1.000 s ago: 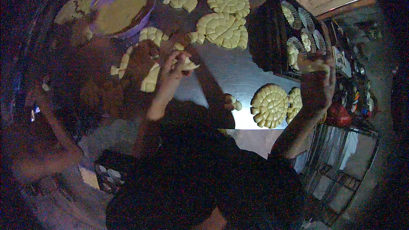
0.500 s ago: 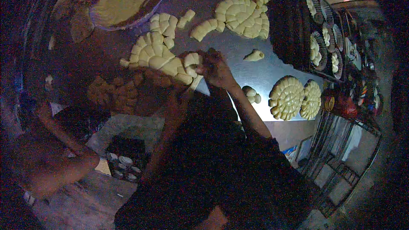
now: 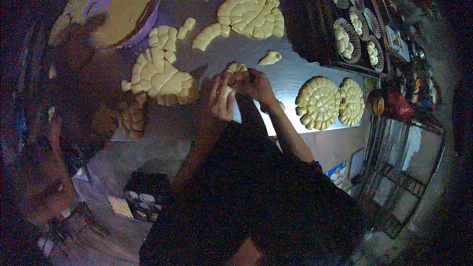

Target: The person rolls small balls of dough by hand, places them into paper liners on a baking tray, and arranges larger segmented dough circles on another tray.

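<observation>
In front of my body, both hands come together around a small piece of pale dough (image 3: 237, 67). My left hand (image 3: 220, 97) closes on it from the left, its fingers partly smeared by motion. From the right, my right hand (image 3: 257, 87) pinches it, and its fingertips are partly hidden. Just left of my hands, a large scored slab of dough (image 3: 162, 78), divided into many portions, lies on the metal table. Beyond my right hand is a loose dough scrap (image 3: 270, 57). Behind my right forearm, a bit of dough (image 3: 282, 106) is mostly covered.
Two scored dough rounds (image 3: 319, 103) lie at the right; more cut dough (image 3: 251, 16) lies at the far side. A purple basin (image 3: 155, 7) with a yellowish-brown mass stands far left, beside another person's dark arm. A dark tray (image 3: 308, 29) holds dough-filled fluted cups. Metal racks (image 3: 394, 167) stand lower right.
My left hand has come up to meet my right hand. The dough piece has moved away from the large slab. The view has shifted, and the person at left has moved.
</observation>
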`<action>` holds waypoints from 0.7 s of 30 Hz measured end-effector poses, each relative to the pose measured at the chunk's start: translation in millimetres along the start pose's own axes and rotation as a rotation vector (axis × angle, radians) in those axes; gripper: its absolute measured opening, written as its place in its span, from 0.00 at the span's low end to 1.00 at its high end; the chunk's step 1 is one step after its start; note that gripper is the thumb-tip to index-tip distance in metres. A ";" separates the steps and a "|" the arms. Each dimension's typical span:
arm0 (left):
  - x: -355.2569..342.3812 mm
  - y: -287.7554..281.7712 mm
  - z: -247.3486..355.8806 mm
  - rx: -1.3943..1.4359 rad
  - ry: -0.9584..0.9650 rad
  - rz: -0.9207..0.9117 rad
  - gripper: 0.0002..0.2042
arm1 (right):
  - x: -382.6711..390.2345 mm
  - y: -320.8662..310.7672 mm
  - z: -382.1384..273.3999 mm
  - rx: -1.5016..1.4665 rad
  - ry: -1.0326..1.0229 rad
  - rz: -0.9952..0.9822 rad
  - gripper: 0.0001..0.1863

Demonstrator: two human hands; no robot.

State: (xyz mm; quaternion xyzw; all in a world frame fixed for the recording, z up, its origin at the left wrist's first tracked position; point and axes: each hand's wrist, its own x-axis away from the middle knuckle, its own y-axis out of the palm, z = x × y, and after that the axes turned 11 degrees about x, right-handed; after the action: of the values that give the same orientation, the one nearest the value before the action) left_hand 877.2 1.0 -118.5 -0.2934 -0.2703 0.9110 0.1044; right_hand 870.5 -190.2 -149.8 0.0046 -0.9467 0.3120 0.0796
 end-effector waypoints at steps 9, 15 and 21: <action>-12.7 39.5 16.2 -0.191 -0.071 -0.426 0.31 | 80.8 -91.8 32.1 -1.295 0.469 0.005 0.22; -8.4 54.2 46.0 0.001 -0.043 -0.395 0.38 | 142.0 -172.7 -33.2 -0.783 0.019 0.155 0.32; 42.4 63.3 105.4 0.610 -0.440 -0.440 0.30 | 144.7 -160.7 -28.5 -0.549 -0.139 0.180 0.16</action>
State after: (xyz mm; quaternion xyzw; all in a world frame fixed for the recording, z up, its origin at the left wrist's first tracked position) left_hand 778.7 -82.3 -102.0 0.0166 -0.0607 0.9461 0.3177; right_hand 741.3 -296.8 -10.2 -0.0797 -0.9955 0.0489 -0.0149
